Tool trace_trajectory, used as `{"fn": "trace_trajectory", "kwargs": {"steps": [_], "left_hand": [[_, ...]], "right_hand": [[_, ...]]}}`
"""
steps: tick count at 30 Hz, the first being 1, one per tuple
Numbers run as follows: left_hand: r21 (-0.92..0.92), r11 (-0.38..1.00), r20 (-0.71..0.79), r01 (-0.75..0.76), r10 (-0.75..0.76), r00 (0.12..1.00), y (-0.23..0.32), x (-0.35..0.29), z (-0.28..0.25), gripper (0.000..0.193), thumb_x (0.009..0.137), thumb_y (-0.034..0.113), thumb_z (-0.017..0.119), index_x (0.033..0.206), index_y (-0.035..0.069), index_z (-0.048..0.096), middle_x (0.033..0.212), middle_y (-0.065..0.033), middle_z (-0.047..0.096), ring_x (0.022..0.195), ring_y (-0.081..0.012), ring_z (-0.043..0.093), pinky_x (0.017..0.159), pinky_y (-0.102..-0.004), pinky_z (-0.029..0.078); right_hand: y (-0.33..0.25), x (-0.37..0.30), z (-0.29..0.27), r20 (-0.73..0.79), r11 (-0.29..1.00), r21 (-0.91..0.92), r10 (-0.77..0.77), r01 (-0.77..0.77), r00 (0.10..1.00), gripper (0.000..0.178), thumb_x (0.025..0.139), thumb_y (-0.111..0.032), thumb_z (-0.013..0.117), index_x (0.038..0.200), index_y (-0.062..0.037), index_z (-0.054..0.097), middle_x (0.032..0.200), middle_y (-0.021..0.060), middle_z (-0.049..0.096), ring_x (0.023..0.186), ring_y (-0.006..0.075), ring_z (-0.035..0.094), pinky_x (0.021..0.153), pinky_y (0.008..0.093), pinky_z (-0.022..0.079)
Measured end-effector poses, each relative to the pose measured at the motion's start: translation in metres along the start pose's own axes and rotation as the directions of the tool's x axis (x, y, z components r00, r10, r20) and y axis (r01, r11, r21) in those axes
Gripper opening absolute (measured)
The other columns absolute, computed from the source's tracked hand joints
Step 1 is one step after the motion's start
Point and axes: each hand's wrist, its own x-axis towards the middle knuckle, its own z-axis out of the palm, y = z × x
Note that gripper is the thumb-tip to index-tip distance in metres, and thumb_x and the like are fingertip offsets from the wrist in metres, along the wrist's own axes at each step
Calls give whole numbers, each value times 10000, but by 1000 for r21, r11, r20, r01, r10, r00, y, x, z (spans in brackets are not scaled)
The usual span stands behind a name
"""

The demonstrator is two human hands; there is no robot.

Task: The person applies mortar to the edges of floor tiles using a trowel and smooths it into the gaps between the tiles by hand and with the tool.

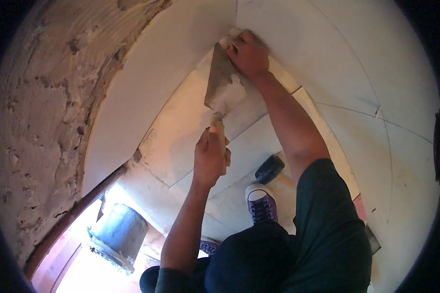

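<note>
My left hand (pixel 210 157) is wrapped round the handle of a trowel (pixel 222 78). Its flat pointed metal blade reaches away from me, with some pale smeared material on it. Just past the blade's tip, my right hand (pixel 249 54) is down in the corner where the pale wall panels meet. Those right fingers are bent and pressed together; whatever they may hold is hidden. A lump of greyish-white material (pixel 231 35) shows beside the fingertips. Beneath both arms lies a pale tiled floor (pixel 249 144).
A rubber mallet with a black head (pixel 270 169) lies near my purple shoe (pixel 261 205). At the lower left, a grey-crusted bucket (pixel 118 233) lies in bright light. Rough mortar-covered wall (pixel 49 107) rises on the left; large pale wall tiles (pixel 347 73) stand on the right.
</note>
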Motion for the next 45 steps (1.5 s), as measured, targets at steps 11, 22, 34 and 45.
{"fn": "trace_trajectory", "kwargs": {"steps": [11, 22, 34, 45], "left_hand": [[198, 980, -69, 17, -3, 998, -1, -7, 17, 531, 1077, 496, 398, 1042, -16, 535, 779, -98, 602, 545, -166, 618, 489, -329, 507], [453, 865, -119, -214, 297, 947, -64, -52, -32, 469, 1083, 444, 409, 1189, 8, 546, 939, -220, 657, 721, -357, 685, 639, -438, 555], [358, 829, -52, -430, 477, 877, -82, -112, -23, 374, 1077, 286, 434, 1321, 5, 406, 1073, -304, 652, 923, -503, 670, 758, -570, 543], [755, 576, -109, -314, 582, 806, -124, -85, -136, 185, 1043, 249, 508, 1076, 122, 638, 890, -95, 719, 724, -350, 706, 677, -469, 571]], "right_hand": [[5, 1, 1, 82, 995, 20, 97, -99, 992, 356, 918, -323, 563, 1176, -114, 690, 1209, 122, 602, 1076, 340, 654, 936, 476, 553], [-50, -119, -107, 341, 317, 769, 531, -555, 776, 215, 1041, -242, 546, 1022, -69, 673, 864, 12, 590, 759, 86, 557, 667, 232, 480], [-147, -247, -153, 779, 157, 612, 49, -775, 625, 333, 1023, -303, 601, 1168, -4, 603, 1098, 87, 640, 1004, 175, 600, 913, 316, 458], [-166, -262, -190, 825, -63, 556, 164, -829, 541, 194, 984, -245, 654, 1076, -107, 554, 896, 46, 568, 760, 195, 588, 714, 391, 535]]}}
